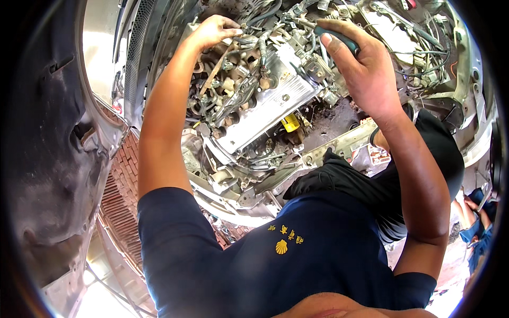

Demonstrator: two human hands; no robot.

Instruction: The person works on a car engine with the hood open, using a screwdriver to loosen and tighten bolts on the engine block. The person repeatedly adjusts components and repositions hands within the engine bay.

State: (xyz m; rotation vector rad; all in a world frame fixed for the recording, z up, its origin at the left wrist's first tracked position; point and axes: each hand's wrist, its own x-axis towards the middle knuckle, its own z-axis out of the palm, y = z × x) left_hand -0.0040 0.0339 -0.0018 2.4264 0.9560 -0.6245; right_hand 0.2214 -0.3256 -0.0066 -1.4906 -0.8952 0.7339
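Note:
Both my hands are over an open engine bay. My left hand (213,32) is at the far left, its fingers bent together beside the hoses and wiring; whatever they may pinch is too small to make out. On the far right, my right hand (368,66) wraps around the dark teal handle of a hand tool (343,42), which looks like a screwdriver. Its tip is lost among the engine parts. Between and below the hands lies the silver ribbed engine cover (270,114), with a wiring harness (238,98) along its left side.
A yellow cylindrical part (290,123) sits beside the engine cover. Loose wires (437,58) bunch at the far right. The car's front crossmember (323,153) runs between me and the engine. A dark body panel (42,159) stands at left. Another person (477,228) is at the right edge.

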